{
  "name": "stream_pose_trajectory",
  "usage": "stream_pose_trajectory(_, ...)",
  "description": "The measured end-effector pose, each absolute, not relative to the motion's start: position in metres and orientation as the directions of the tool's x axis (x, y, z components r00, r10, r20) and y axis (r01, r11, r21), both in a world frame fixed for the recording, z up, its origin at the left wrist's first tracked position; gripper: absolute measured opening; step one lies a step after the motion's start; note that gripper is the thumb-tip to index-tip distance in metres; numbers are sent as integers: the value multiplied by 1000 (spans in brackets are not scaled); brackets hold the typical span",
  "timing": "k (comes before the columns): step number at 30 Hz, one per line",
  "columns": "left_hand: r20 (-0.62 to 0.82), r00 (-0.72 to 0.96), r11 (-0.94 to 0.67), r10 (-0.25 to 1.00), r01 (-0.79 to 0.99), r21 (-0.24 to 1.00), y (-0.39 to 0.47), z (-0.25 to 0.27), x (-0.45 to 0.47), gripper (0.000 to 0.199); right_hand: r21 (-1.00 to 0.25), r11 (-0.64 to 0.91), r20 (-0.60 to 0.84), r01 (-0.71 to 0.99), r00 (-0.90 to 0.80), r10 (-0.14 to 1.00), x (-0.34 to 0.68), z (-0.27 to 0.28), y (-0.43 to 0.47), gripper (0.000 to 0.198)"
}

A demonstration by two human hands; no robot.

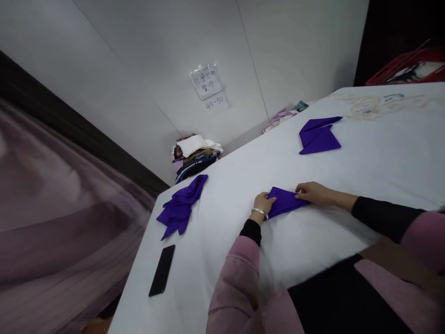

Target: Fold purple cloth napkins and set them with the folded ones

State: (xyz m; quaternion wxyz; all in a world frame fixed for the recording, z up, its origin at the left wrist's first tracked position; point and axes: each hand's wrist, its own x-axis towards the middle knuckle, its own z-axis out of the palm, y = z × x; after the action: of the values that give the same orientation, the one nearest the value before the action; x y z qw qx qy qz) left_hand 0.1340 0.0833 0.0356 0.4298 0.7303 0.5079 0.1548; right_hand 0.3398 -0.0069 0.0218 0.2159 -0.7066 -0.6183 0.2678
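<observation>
A purple cloth napkin (284, 202), folded into a flat, roughly triangular shape, lies on the white-covered table (222, 264) in front of me. My left hand (263, 204), with a silver bracelet at the wrist, grips its left side between thumb and fingers. At the right end, my right hand (310, 192) pinches the napkin's corner. Another folded purple napkin (320, 136) with pointed corners rests farther back on the right. On the left lies a third purple napkin (182, 205), gathered into layered, leaf-like points.
A black phone (162, 270) lies near the table's left edge. Behind the table are a stack of folded clothes (196, 155) and some pink fabric (281, 118). Handwritten paper signs (207, 82) hang on the wall. A red basket (406, 67) stands at the back right.
</observation>
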Motion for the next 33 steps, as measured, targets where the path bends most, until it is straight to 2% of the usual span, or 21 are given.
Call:
stream_pose_trajectory(3,-92,452,-252,887,642,725,75,31,135,44,-474,-115,-25,873,117,993,335,12,-11,28)
stream_pose_trajectory(5,-6,523,-381,852,628,678,68,29,137,47,-396,-99,30,913,120,992,332,8,-15,27)
stream_pose_trajectory(7,71,643,-562,762,604,565,62,26,139,48,-354,-72,82,932,107,991,331,4,-19,27)
stream_pose_trajectory(9,90,737,-703,669,590,397,57,20,141,50,-342,-48,129,938,97,987,333,0,-22,29)
stream_pose_trajectory(12,52,777,-764,628,602,231,55,11,142,52,-344,-5,202,939,79,976,339,-7,-28,30)
stream_pose_trajectory(17,84,802,-805,592,584,98,57,3,142,55,-321,202,423,925,-51,905,334,-6,-33,36)
stream_pose_trajectory(20,53,817,-818,574,571,68,60,-3,142,57,-307,323,478,895,-148,866,307,3,-26,48)
stream_pose_trajectory(24,-31,847,-847,530,531,33,64,-7,142,61,-346,386,356,855,-261,897,270,7,-11,70)
stream_pose_trajectory(26,-35,843,-840,537,538,77,64,-6,142,62,-373,351,297,859,-248,922,264,2,-8,76)
stream_pose_trajectory(28,-11,828,-815,560,554,172,63,-2,141,60,-390,299,273,871,-200,941,269,-7,-11,78)
stream_pose_trajectory(30,15,817,-792,577,555,254,61,1,141,58,-388,278,280,879,-175,944,280,-17,-20,80)
stream_pose_trajectory(33,38,810,-782,585,551,291,59,4,141,56,-359,281,300,890,-176,938,301,-29,-38,78)
